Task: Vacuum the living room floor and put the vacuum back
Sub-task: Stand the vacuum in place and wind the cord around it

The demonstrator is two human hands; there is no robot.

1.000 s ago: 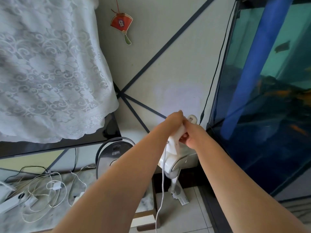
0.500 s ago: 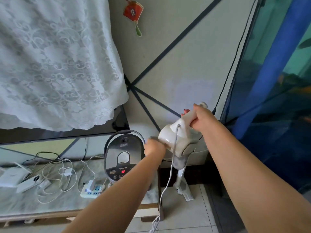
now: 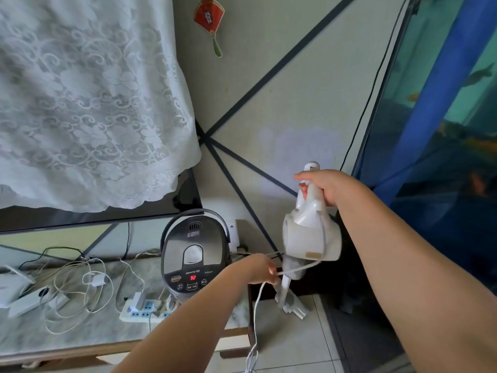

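Observation:
A white stick vacuum point(image 3: 309, 238) stands upright in the corner between the TV stand and the fish tank, its foot point(image 3: 291, 305) on the tiled floor. My right hand point(image 3: 326, 185) grips the vacuum's handle near the top. My left hand point(image 3: 258, 269) is lower and to the left, pinching the vacuum's white power cord point(image 3: 255, 313), which runs from the motor body through my fingers and hangs down to the floor.
A black electric water boiler point(image 3: 195, 254) stands on the marble-topped TV stand point(image 3: 80, 332), beside a power strip point(image 3: 145, 310) and several loose white cables. A lace-covered TV point(image 3: 80, 103) is at the left. A large fish tank point(image 3: 443, 144) fills the right.
My left hand has left the vacuum's handle, dropped down and left, and taken hold of the cord. My right hand stays on the handle. The view has shifted right and down.

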